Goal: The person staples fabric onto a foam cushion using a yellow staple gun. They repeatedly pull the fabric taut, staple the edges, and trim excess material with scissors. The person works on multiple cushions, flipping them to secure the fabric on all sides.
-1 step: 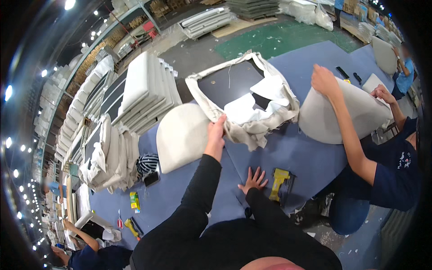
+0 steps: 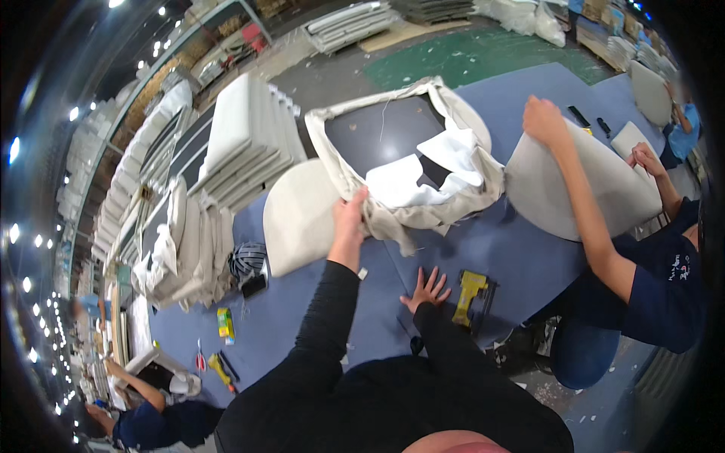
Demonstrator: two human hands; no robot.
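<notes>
An upholstered cushion panel [image 2: 375, 134] lies face down on the blue-covered table, its dark base board showing inside a beige fabric border. White lining cloth [image 2: 396, 183] is bunched over the near side of that board. My left hand [image 2: 350, 226] is closed on the near left edge of the beige cover; part of the fingers is hidden by the fabric. My right hand [image 2: 427, 291] rests flat on the table with fingers spread, holding nothing. Just right of it lies a yellow and black staple gun [image 2: 472, 296]. A finished beige cushion [image 2: 300, 219] sits partly under the panel at left.
Stacked cushions [image 2: 245, 140] and a pile of covered panels [image 2: 189, 253] stand at left. A phone [image 2: 254, 285], a small yellow-green box [image 2: 226, 325], scissors [image 2: 200, 356] and a second staple gun [image 2: 221, 371] lie nearby. At right, a co-worker's hands handle a grey cushion [image 2: 574, 185].
My left hand has shifted slightly left and up with the cover's edge, and the panel has tipped or shifted slightly. A small pale scrap now shows beside my left wrist. My right hand stays flat.
</notes>
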